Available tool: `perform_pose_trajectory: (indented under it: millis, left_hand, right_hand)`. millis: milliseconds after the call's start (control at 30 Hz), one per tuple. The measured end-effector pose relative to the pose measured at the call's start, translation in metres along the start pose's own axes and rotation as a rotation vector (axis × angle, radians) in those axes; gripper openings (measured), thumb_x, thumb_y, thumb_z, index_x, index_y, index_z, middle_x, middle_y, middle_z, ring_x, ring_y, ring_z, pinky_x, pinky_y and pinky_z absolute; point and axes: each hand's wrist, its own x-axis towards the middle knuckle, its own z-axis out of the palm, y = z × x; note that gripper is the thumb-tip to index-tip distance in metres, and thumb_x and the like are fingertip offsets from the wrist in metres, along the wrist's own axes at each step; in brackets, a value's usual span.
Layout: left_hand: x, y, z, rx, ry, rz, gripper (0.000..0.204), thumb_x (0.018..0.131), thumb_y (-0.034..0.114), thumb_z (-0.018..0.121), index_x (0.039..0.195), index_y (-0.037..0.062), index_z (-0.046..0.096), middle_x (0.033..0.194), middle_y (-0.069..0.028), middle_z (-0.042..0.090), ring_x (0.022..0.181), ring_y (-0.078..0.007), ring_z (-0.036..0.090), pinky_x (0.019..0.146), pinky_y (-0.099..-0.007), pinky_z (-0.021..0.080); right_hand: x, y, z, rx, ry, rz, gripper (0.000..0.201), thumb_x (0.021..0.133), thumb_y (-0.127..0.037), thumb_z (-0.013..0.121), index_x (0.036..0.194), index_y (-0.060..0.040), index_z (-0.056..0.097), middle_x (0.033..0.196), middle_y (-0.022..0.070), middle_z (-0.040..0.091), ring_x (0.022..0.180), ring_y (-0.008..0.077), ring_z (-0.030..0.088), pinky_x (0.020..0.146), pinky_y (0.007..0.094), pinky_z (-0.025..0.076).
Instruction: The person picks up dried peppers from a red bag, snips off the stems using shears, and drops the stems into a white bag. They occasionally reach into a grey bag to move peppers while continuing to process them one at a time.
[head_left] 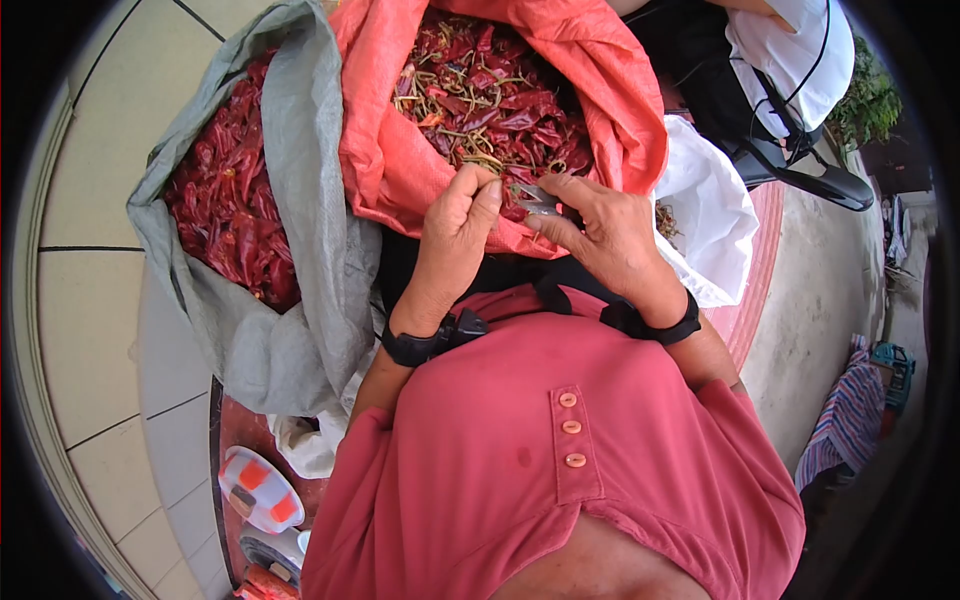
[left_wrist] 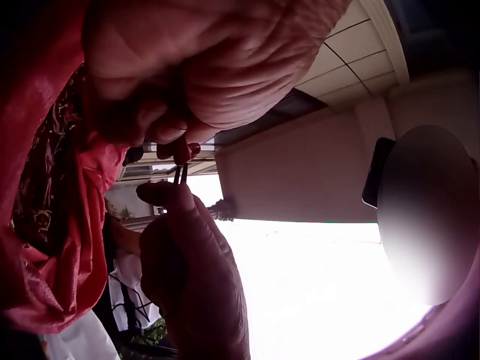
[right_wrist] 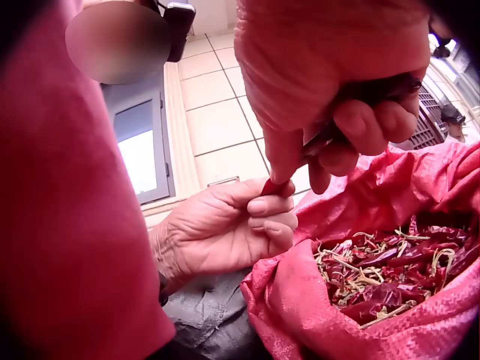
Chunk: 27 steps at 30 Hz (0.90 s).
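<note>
We've got a coral-red woven plastic sack [head_left: 380, 165], mouth wide open, rim rolled outward, straight ahead of the person in a dusty-red buttoned shirt [head_left: 480, 400]. Inside it: a heap of dried dark-red chillies with tan stems [head_left: 500, 95]. Left of that, touching its side, a grey-green woven plastic sack [head_left: 305, 130], folded cloth along its right edge, holding glossy red chillies [head_left: 240, 190], few stems visible. Off the red sack's right edge we see a white woven sack [head_left: 710, 220], partly tucked behind, some dry bits in its mouth.

Lower left, well apart from the hands: a white plastic bowl with orange-red patches [head_left: 262, 490], on a dark-red surface. Far right: a blue, red and white striped cloth [head_left: 845, 420].

Both hands are over the near edge of the red sack's mouth, roughly mid-edge. Black straps [head_left: 655, 320] on both wrists.

Right hand [head_left: 610, 225]: grasping, fingers curled round the dark handle of small metal snips [head_left: 538, 203]. Blades point at the left hand, tips near its fingertips.

Left hand [head_left: 458, 225]: grasping, thumb and forefinger pinching one small dried red chilli [right_wrist: 276, 187], other fingers curled in. That chilli sits between the two hands, just beside the snips, above the red sack's near rim. Its stem end we can't make out.
</note>
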Motion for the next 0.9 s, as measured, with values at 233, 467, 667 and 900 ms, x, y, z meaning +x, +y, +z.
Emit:
perform_pose_trajectory:
  millis: [233, 467, 667, 900]
  left_hand:
    - [0.0, -0.007, 0.001, 0.103, -0.017, 0.106, 0.013, 0.1, 0.014, 0.05, 0.093, 0.0024, 0.052, 0.075, -0.0015, 0.047, 0.07, -0.0093, 0.045, 0.064, -0.0253, 0.042]
    - [-0.004, -0.012, 0.012, -0.346, 0.029, -0.073, 0.024, 0.104, 0.024, 0.044, 0.113, 0.0033, 0.052, 0.093, 0.0015, 0.053, 0.082, -0.0065, 0.048, 0.073, -0.021, 0.042]
    - [-0.003, -0.015, 0.01, 0.051, 0.03, 0.189, 0.018, 0.101, 0.016, 0.05, 0.11, 0.001, 0.051, 0.09, -0.0077, 0.057, 0.079, -0.0141, 0.056, 0.072, -0.027, 0.047]
    - [-0.008, -0.01, 0.004, -0.011, -0.053, 0.076, 0.014, 0.1, 0.017, 0.051, 0.101, 0.0022, 0.053, 0.078, -0.0013, 0.053, 0.072, -0.0095, 0.049, 0.066, -0.0246, 0.043]
  right_hand:
    - [0.001, 0.004, 0.003, 0.066, -0.051, 0.042, 0.031, 0.083, -0.036, 0.069, 0.103, -0.0122, 0.068, 0.082, 0.0079, 0.067, 0.068, 0.0274, 0.065, 0.055, 0.0372, 0.048]
    - [-0.001, 0.01, 0.022, 0.153, 0.045, 0.044, 0.029, 0.084, -0.035, 0.069, 0.1, -0.0106, 0.068, 0.076, 0.0078, 0.065, 0.064, 0.0258, 0.065, 0.052, 0.0351, 0.046]
    - [-0.002, 0.006, 0.019, 0.16, 0.083, 0.066, 0.026, 0.085, -0.031, 0.069, 0.099, -0.0093, 0.067, 0.074, 0.0089, 0.063, 0.064, 0.024, 0.065, 0.053, 0.0344, 0.046]
    - [-0.008, 0.018, 0.033, 1.083, -0.166, 0.322, 0.023, 0.092, -0.027, 0.065, 0.097, -0.0047, 0.065, 0.057, -0.0025, 0.047, 0.047, 0.0085, 0.041, 0.043, 0.0249, 0.03]
